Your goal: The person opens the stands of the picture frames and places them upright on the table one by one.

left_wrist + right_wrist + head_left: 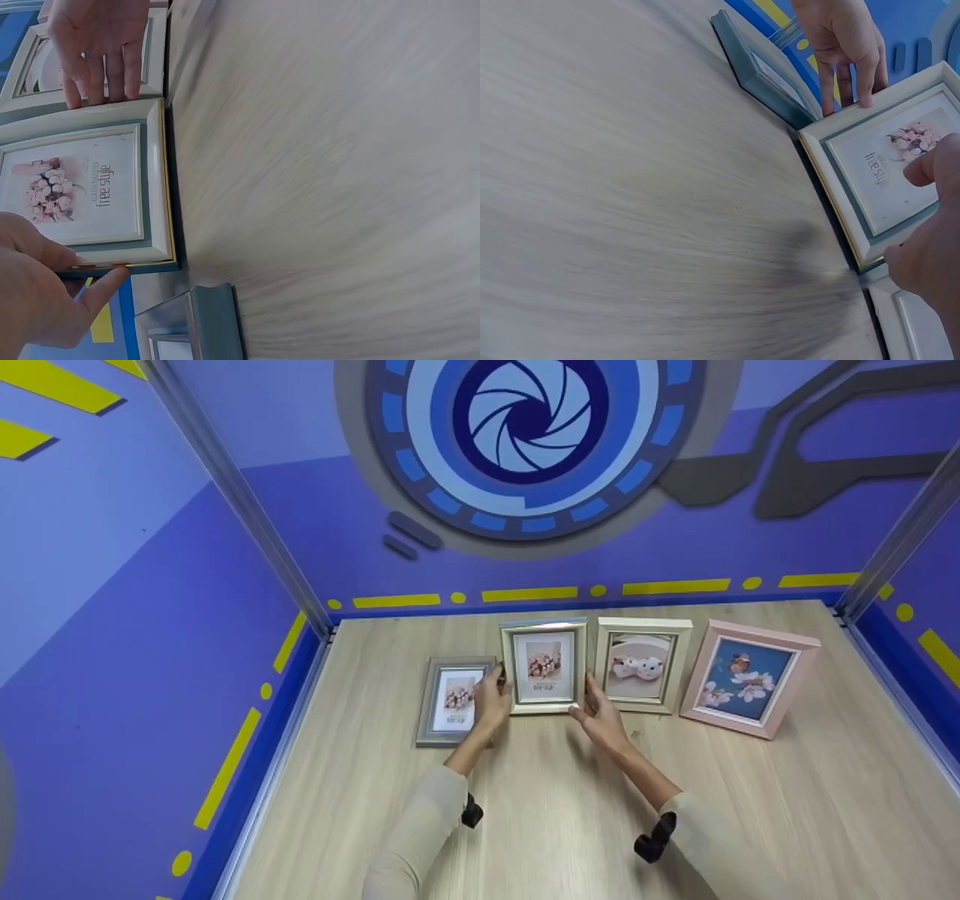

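A pale gold picture frame [544,709] with a flower picture stands upright, a hand at either side. My left hand [493,701] holds its left edge; in the left wrist view, the left hand's fingertips [112,281] press the frame's side [154,187]. At the opposite edge is my right hand [602,721], its fingers extended along the side. From the right wrist, the right thumb [922,169] shows in front of the frame [840,191]. Left of it is a silver-grey picture frame [424,720], partly covered by my left hand.
Right of the gold frame stand a cream picture frame [681,660] with a picture of white figures and a pink picture frame [795,682] with a bird picture, turned at an angle. Behind the wooden tabletop [555,825] rises a blue-purple wall [315,525]; another wall [150,607] borders the left.
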A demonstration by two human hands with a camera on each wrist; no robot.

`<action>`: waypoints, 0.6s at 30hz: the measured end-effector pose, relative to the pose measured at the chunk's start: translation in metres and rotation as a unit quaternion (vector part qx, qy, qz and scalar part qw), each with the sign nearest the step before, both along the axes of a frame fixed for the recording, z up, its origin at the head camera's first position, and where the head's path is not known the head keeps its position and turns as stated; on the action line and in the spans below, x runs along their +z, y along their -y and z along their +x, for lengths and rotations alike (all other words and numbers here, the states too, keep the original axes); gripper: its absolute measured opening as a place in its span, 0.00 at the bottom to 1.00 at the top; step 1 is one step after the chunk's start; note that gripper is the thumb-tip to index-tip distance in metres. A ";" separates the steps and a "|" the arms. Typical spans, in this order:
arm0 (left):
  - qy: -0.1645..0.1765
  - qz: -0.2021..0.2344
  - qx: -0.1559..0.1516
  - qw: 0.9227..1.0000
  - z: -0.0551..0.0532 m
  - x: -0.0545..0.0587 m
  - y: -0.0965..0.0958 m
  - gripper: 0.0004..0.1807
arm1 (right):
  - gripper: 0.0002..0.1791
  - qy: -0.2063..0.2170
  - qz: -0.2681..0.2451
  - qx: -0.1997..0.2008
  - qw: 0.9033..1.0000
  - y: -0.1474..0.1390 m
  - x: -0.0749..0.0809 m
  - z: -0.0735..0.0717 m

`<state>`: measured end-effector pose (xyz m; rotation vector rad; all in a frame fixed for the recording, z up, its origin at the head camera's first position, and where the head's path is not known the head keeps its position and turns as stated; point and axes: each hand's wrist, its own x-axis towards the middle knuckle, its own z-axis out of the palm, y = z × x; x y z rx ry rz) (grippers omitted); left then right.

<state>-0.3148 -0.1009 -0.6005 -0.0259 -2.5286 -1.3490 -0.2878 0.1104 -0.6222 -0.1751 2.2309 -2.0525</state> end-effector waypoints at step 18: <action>0.035 0.002 0.016 0.999 0.010 -0.007 0.037 0.18 | 0.24 0.040 0.091 0.014 0.995 -0.027 0.001 0.013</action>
